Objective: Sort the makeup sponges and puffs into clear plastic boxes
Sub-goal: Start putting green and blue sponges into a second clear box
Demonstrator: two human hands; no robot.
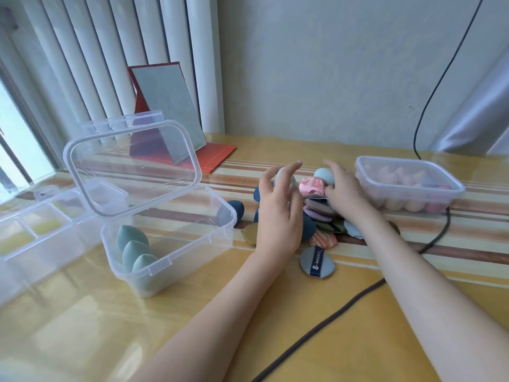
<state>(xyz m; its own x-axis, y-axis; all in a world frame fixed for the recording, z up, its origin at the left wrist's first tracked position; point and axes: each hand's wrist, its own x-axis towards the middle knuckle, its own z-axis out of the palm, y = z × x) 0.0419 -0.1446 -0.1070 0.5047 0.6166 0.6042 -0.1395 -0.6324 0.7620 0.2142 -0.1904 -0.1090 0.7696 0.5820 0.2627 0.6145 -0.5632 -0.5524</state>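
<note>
Yellow striped table [192, 312] under a glossy clear cover is seen against a pale wall and white curtains. Nearest, a dark cable [325, 323] crosses the tabletop. A grey puff [316, 262] with a dark printed band lies flat at the near edge of the pile [322, 219] of sponges and puffs. To the left, an open clear box [170, 244] is found with its lid [132, 166] raised; three green sponges [135, 252] are lined up inside. A divided organiser [35, 238] lies further left. The left hand [278, 213] is held over the pile, fingers spread and relaxed; a pale sponge shows behind them, and whether it is held cannot be told. The right hand [344, 188] is curled around a light blue sponge [325, 175] at the far side of the pile. Beyond, at right, a lidded box [407, 186] holds pink sponges. A red-framed mirror [170, 111] stands at the back.
</note>
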